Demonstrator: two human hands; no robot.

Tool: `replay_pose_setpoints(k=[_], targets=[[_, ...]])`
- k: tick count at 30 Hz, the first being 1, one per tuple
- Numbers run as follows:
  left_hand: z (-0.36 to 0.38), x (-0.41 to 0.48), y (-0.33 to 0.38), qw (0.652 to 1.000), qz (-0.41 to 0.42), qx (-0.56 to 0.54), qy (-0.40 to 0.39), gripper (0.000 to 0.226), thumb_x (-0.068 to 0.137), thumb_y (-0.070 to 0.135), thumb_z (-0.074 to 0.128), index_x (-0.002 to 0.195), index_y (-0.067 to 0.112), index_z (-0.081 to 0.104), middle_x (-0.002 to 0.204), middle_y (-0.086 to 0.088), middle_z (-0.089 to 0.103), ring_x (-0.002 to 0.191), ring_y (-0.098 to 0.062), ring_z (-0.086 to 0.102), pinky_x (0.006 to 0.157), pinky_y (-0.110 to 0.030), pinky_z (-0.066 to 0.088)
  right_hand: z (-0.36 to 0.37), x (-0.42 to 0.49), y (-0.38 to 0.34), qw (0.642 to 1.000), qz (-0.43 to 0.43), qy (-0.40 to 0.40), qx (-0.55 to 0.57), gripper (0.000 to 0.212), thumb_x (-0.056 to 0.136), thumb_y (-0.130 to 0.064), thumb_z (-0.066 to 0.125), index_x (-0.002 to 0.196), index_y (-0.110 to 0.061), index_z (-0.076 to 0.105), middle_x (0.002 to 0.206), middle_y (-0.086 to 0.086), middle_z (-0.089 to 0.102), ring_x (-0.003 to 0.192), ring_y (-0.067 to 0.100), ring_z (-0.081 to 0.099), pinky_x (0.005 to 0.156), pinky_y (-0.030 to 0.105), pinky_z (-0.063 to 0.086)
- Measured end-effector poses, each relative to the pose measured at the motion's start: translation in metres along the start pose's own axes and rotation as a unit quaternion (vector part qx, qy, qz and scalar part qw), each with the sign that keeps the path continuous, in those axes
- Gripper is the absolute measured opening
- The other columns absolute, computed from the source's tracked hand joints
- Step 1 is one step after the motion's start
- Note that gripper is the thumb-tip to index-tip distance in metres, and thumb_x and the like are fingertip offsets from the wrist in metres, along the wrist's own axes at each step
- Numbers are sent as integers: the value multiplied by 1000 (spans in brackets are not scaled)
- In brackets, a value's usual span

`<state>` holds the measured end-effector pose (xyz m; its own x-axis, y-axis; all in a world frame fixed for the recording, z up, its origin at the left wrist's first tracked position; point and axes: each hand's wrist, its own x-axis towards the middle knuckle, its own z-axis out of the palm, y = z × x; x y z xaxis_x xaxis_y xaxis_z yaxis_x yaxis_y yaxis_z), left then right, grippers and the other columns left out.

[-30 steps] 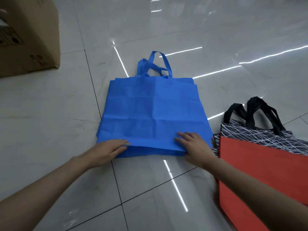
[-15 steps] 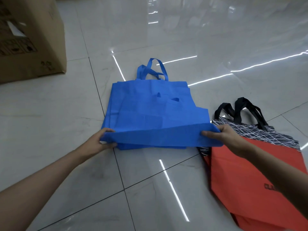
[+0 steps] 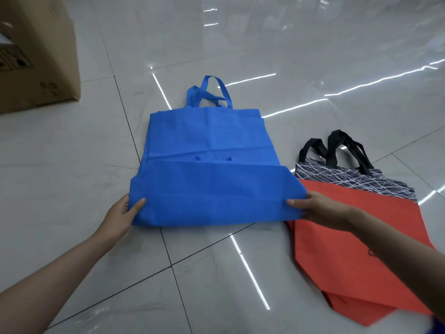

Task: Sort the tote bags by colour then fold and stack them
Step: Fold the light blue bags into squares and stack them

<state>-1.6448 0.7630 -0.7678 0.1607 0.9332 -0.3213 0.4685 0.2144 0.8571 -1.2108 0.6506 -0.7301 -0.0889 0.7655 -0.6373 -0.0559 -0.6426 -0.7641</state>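
Observation:
A blue tote bag [image 3: 212,189] lies on the tiled floor, its handles pointing away from me and its near part lifted as a doubled flap. My left hand [image 3: 122,213] pinches the flap's left corner, thumb on top. My right hand [image 3: 320,207] grips its right corner. More blue fabric [image 3: 209,133] lies flat under it, and I cannot tell whether it is the same bag. To the right lie orange-red tote bags [image 3: 342,249], stacked flat. A black tote with white line pattern [image 3: 356,180] and black handles lies under their far edge.
A large cardboard box [image 3: 36,56] stands at the far left on the glossy grey tile floor [image 3: 72,165]. Bright light strips reflect off the tiles around the bags.
One second ago both hands lay flat on the blue bag's near edge. They have since taken its two corners and raised the near part up off the floor.

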Motion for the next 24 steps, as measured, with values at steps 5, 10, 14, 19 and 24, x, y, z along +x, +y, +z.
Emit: replay_pose_setpoints(k=[5,10,14,19,24], targets=[[5,-3,-29,987,-21,146,56,24,93,40,51,103,18,55,96,2,64,89,-22,60,75,-38,47,23,25,35,977,56,176,-110,30,89,-26,64,113,-8,62,93,1,67,78,16,62,63,28,51],[17,-7,-39,937,-71,332,85,35,95,45,40,93,10,41,81,-10,57,72,-30,52,61,-36,39,43,38,39,880,14,284,-381,25,93,-32,57,79,-12,52,87,7,59,82,26,54,64,32,34],[17,-7,-45,902,-132,410,24,37,97,43,35,102,7,41,98,-18,60,84,-33,56,66,-36,43,56,37,46,835,51,304,-456,29,97,-39,46,83,-14,48,105,15,62,97,35,58,69,35,37],[16,-21,-33,891,-159,425,2,35,97,40,41,101,5,35,101,-18,59,81,-31,54,68,-38,44,63,29,41,789,131,295,-523,42,99,-44,35,109,-7,55,116,14,61,105,34,58,76,35,40],[32,-25,-7,898,41,423,114,61,79,23,72,126,-3,44,120,-25,45,107,-41,48,88,-47,42,67,35,27,702,-95,345,-616,46,90,-42,55,119,-7,49,118,14,51,104,36,54,74,40,47]])
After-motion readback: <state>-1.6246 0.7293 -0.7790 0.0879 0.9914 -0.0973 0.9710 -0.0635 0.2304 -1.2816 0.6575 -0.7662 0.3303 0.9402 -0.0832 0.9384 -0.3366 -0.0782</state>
